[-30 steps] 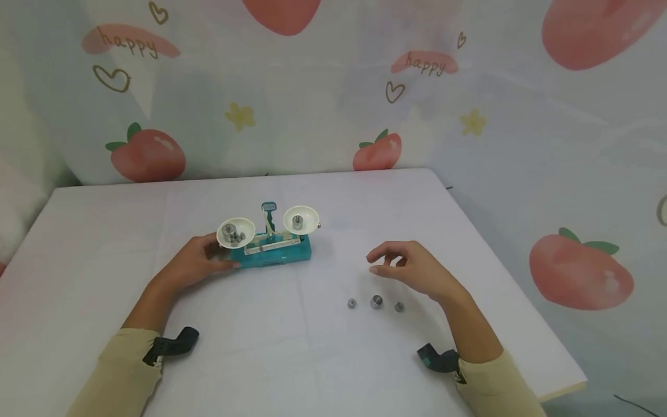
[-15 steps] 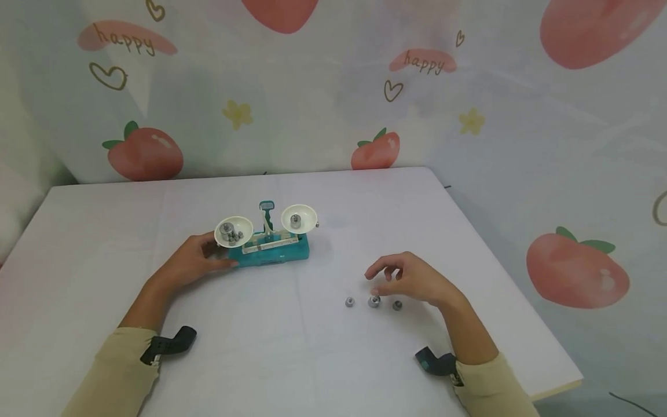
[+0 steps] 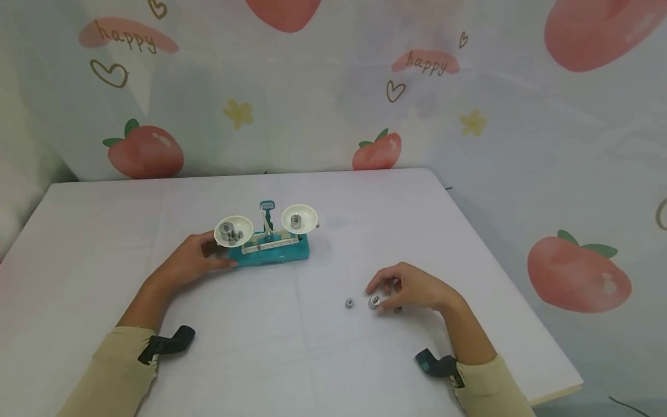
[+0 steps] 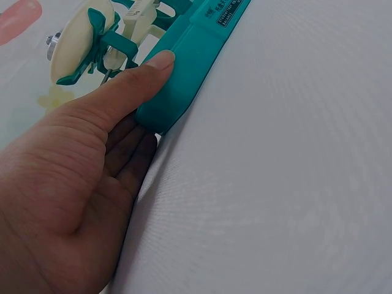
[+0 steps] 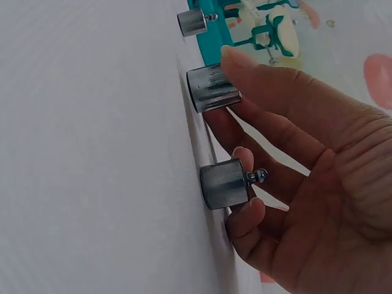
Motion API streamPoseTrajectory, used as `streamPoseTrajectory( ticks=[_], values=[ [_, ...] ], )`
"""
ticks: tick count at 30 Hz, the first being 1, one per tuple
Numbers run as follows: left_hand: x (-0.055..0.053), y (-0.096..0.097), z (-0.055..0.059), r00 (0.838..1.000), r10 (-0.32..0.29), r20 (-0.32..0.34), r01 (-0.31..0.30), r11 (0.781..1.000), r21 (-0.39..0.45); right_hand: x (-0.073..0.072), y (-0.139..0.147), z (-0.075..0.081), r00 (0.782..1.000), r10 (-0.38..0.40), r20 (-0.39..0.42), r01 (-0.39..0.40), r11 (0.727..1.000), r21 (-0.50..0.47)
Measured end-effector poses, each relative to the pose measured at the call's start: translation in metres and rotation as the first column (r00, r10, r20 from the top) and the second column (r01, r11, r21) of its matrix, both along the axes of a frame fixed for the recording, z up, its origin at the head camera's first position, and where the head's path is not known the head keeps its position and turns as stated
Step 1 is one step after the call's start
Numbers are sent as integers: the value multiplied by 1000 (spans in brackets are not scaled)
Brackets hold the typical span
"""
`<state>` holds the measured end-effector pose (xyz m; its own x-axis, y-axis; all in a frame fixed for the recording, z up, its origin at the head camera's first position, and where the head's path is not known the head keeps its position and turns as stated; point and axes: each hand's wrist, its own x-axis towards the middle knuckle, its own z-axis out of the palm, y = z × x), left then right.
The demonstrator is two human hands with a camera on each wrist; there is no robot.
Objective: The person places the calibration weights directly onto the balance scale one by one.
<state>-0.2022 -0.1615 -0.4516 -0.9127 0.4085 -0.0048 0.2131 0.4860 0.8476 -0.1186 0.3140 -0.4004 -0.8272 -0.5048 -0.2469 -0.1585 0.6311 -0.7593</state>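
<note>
A teal balance scale (image 3: 276, 255) stands on the white table, with two cream pans. My left hand (image 3: 190, 263) grips the left end of its base, thumb (image 4: 138, 82) along the front and fingers behind. Several metal weights (image 3: 228, 231) lie in the left pan; one weight (image 3: 296, 221) sits in the right pan. My right hand (image 3: 411, 286) is low over the table, thumb and fingers around the middle metal weight (image 5: 211, 89), which stands on the tabletop. A smaller knobbed weight (image 5: 225, 184) is beside the curled lower fingers, partly hidden by the hand in the head view.
Another small weight (image 3: 350, 303) stands left of the right hand. The white tabletop (image 3: 260, 347) ends at a right edge beyond the right forearm. A fruit-patterned backdrop (image 3: 312, 87) hangs behind the table. Black wrist mounts (image 3: 174, 343) stick out from both sleeves.
My right hand has come down from above the table to the middle weight and closed around it. The left hand keeps its grip on the scale's base.
</note>
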Motion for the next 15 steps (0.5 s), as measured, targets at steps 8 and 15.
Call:
streamPoseTrajectory(
  ticks=[8,15],
  values=[
    [-2,-1,0,1000,-7,-20,7,1000,15,-2,2,-6,999,25,-24,-25,1000,-6],
    [-3,-2,-3,999,-25,-24,26,999,44,-1,1,-8,999,12,-40,-12,1000,-2]
  ],
)
